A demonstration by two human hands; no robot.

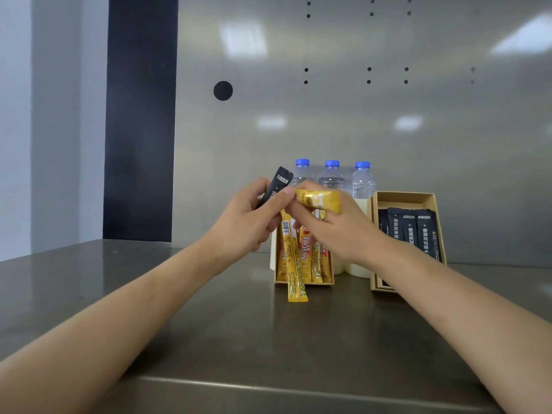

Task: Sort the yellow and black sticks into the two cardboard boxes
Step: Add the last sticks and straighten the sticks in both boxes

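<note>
Left hand (248, 216) pinches black stick (276, 186) and, I think, hanging yellow stick (294, 264). Right hand (337, 231) grips second yellow stick (318, 200). All sit over left box (304, 282).

Best move: drop yellows lengthwise at 6 o'clock, take black to right box (403, 197) at 3 o'clock.

Count: 2 boxes, 4 black boxed, 3+ yellow boxed (partly hidden), 3 bottles (332, 177).

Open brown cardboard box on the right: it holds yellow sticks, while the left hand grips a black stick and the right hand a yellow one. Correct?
No. The head view shows the open brown cardboard box on the right filled with flat black sticks, not yellow ones. The rest stands: the left hand grips a black stick and the right hand a yellow stick.
</note>
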